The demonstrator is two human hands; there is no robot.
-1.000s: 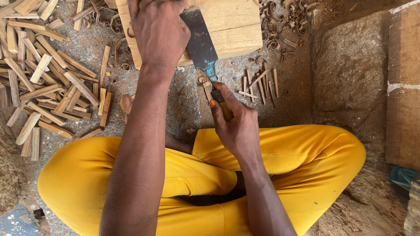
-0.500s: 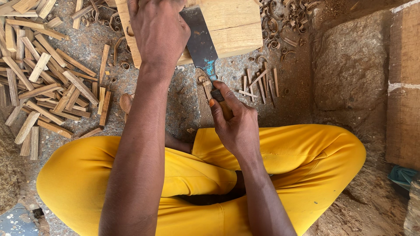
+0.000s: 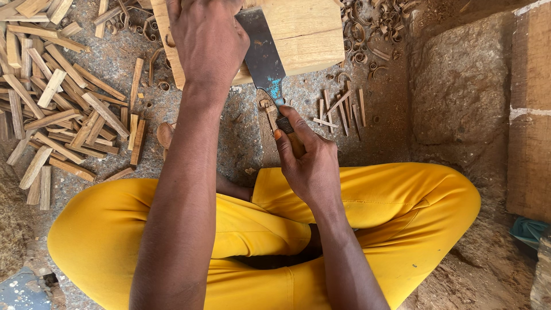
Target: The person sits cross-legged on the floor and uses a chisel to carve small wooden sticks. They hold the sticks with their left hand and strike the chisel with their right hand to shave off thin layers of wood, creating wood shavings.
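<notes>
A broad, flat steel blade (image 3: 263,54), dull grey with a smear of blue near its heel, lies slanted across the pale, smooth-planed wood block (image 3: 304,34) on the ground ahead of the crossed legs. The right hand (image 3: 307,161) is wrapped tight around the blade's wooden handle, thumb along the top. The left hand (image 3: 206,40) presses knuckles-up on the block beside the blade; whether it grips anything underneath cannot be told. Rough split sticks (image 3: 57,109) lie heaped to the left, thin splinters (image 3: 341,109) to the right, curled shavings (image 3: 367,34) beyond. Yellow trousers (image 3: 402,201) cover the legs on gritty ground.
</notes>
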